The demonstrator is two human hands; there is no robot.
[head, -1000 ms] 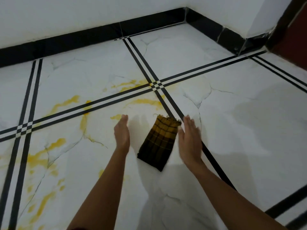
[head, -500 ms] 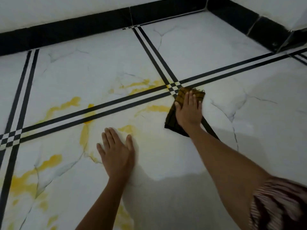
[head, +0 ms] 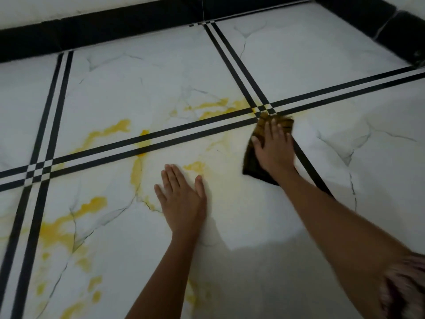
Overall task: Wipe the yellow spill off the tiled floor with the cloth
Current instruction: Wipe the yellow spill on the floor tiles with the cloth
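A dark brown and yellow checked cloth [head: 253, 168] lies folded on the white tiled floor, just below the crossing of black stripes. My right hand [head: 273, 146] presses flat on top of it, fingers spread toward its far edge. Yellow spill [head: 108, 132] streaks the tiles left of the cloth; more patches [head: 62, 226] lie at the lower left, and a small blob [head: 195, 166] sits between my hands. My left hand [head: 181, 200] rests flat on the floor, palm down, holding nothing.
Black double stripes [head: 161, 139] cross the white marble-look tiles. A black skirting board [head: 115, 24] runs along the white wall at the top and turns the corner at the upper right. A striped sleeve [head: 407, 286] shows at the lower right.
My right hand went onto the cloth and pushed it forward to the stripe crossing, wiping away the yellow streak below the stripe. My left hand dropped flat onto the floor and stays there.
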